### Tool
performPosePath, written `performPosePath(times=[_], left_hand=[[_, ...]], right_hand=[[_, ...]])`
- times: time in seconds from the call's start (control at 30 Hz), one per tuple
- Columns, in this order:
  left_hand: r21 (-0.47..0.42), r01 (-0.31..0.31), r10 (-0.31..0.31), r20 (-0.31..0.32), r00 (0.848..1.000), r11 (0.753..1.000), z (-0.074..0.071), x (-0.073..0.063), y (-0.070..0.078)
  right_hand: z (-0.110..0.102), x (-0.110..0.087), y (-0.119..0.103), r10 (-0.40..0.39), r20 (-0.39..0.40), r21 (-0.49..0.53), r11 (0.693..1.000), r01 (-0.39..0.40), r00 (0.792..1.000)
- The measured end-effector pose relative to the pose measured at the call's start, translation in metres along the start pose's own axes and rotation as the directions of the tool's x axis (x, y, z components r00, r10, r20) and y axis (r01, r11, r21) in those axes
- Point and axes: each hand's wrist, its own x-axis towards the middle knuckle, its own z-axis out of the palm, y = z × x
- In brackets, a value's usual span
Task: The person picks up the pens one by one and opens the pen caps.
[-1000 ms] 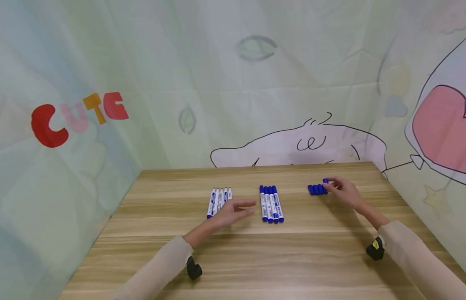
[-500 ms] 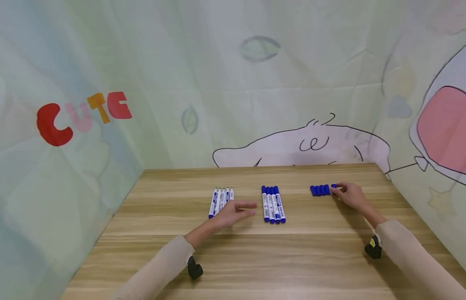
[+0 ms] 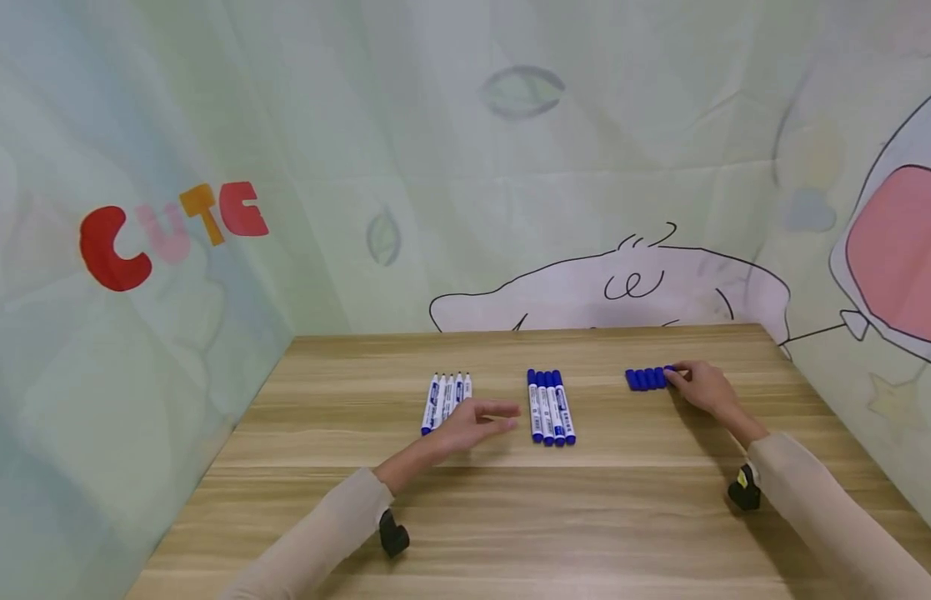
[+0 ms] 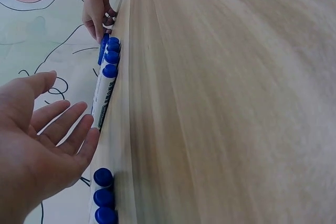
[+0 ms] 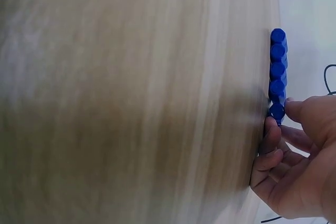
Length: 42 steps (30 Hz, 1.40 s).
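Observation:
On the right of the table, a row of several blue marker caps point(image 3: 645, 380) lies side by side. My right hand point(image 3: 703, 387) pinches the cap at the row's right end between thumb and fingers; in the right wrist view this marker cap point(image 5: 276, 110) sits against its neighbour. My left hand point(image 3: 468, 427) hovers with fingers extended, holding nothing, also seen in the left wrist view as an open hand point(image 4: 47, 140). It partly hides a group of uncapped white markers point(image 3: 437, 400), their tips pointing away. Between the hands lie several capped blue markers point(image 3: 548, 408) in a row.
A wood-grain table point(image 3: 510, 517) carries everything. Its far edge meets a printed curtain point(image 3: 322, 167) with cartoon drawings. Black wrist cameras point(image 3: 393, 533) are strapped over both beige sleeves.
My right hand first carried the cap right of the row, lowered it to the table, then slid it left against the other caps. The left hand has stayed nearly still.

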Motion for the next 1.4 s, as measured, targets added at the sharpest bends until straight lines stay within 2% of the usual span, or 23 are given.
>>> performPosePath(times=[0.57,0.8,0.93,1.17,1.4], left_hand=[[0.023,-0.015,0.016,-0.009,1.000,1.000,0.002,0.001,0.001],[0.019,-0.011,0.011,-0.022,1.000,1.000,0.001,-0.001,0.001],[0.016,-0.018,0.019,-0.019,1.000,1.000,0.000,-0.003,0.001],[0.012,-0.026,0.026,-0.015,1.000,1.000,-0.002,-0.003,0.000],[0.009,-0.037,0.037,-0.023,0.999,0.999,-0.002,-0.002,0.003]], right_hand=[[-0.009,-0.008,0.003,-0.058,0.038,0.034,0.998,0.057,0.998],[-0.017,-0.018,-0.003,-0.101,0.019,0.032,0.994,0.101,0.995],[-0.021,-0.022,-0.013,-0.132,0.014,0.054,0.990,0.132,0.991],[-0.024,-0.027,-0.042,-0.201,0.012,0.157,0.968,0.197,0.980],[-0.019,-0.028,-0.075,-0.225,0.087,0.292,0.937,0.191,0.971]])
